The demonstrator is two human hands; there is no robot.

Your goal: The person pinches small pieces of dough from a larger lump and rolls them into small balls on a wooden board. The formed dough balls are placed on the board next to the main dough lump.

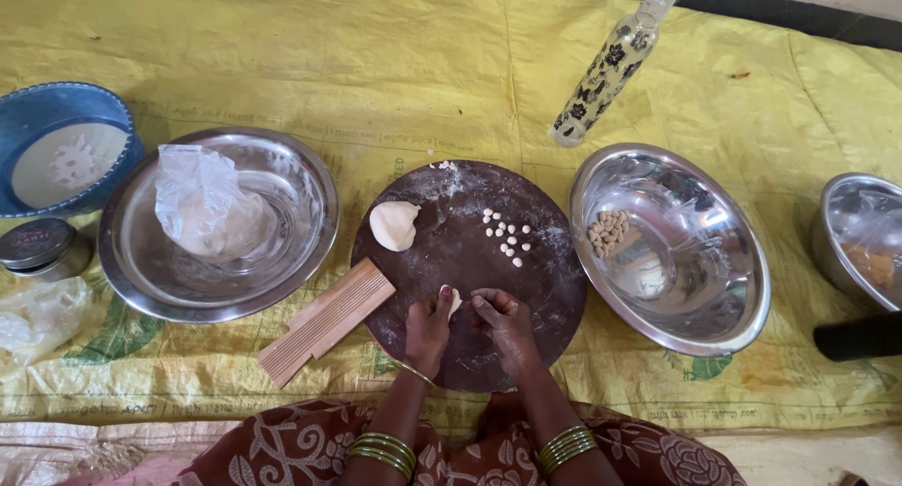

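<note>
Both hands sit low on the round dark board [470, 261]: left hand [428, 324] pinches a small bit of dough [455, 303], right hand [505, 322] curled just beside it. Bigger dough lump [393, 225] and tiny dough balls [505, 235] lie further up.

The small piece of dough [455, 303] shows only as a pale sliver between the hands, the left hand [427, 324] and the right hand [505, 323] covering the rest. The steel bowl [860, 237] at the right edge is cut off, its contents blurred under plastic, and the blue sieve [58, 146] is cropped at the left edge. The tiny shaped pieces [609, 231] in the middle bowl are too small to tell apart.
</note>
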